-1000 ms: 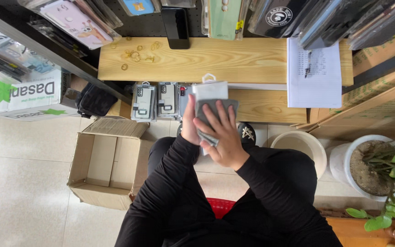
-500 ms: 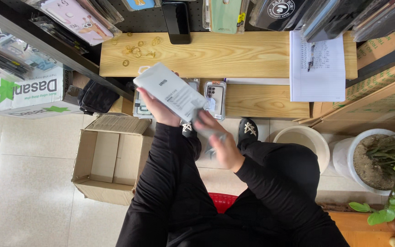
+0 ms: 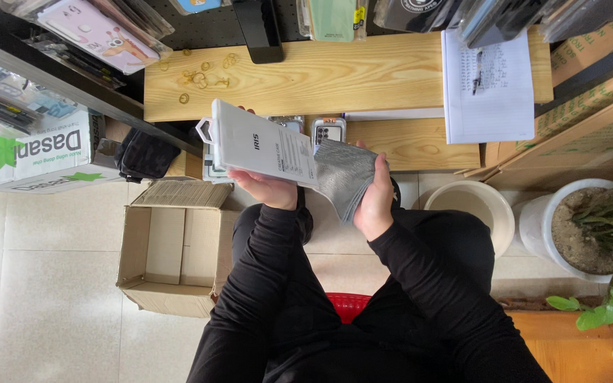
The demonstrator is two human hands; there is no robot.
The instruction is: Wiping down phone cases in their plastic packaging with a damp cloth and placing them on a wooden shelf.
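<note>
My left hand (image 3: 269, 188) holds a flat white rectangular package with a hanging tab (image 3: 260, 145) from below, fingers curled under its lower edge and thumb against the back. The package is smooth, stiff card or plastic with rounded corners, tilted so its tab end points up and to the left. My right hand (image 3: 375, 202) is closed on a thin grey padded pouch (image 3: 342, 174), dull and soft-looking with a faint woven texture, which bends slightly in my grip. The pouch's left edge touches the right end of the white package, so the two meet between my hands, just above my knees.

Both hands hover in front of a pale wooden surface (image 3: 363, 74) with clear grain. On it lie a white lined notepad with a pen (image 3: 487, 85), several small golden rings (image 3: 200, 74) and a black rectangular block (image 3: 258, 28). On the lower wooden ledge, partly hidden behind the white package, stand small boxed items (image 3: 329, 130) in clear packaging.

On the tiled floor (image 3: 37, 284) to my left sits an open brown corrugated cardboard box (image 3: 168, 248), with a black fabric bag (image 3: 143, 154) above it. To my right stand a round white bucket (image 3: 473, 209) and a white pot with a green plant (image 3: 590, 241). My sleeves are black.
</note>
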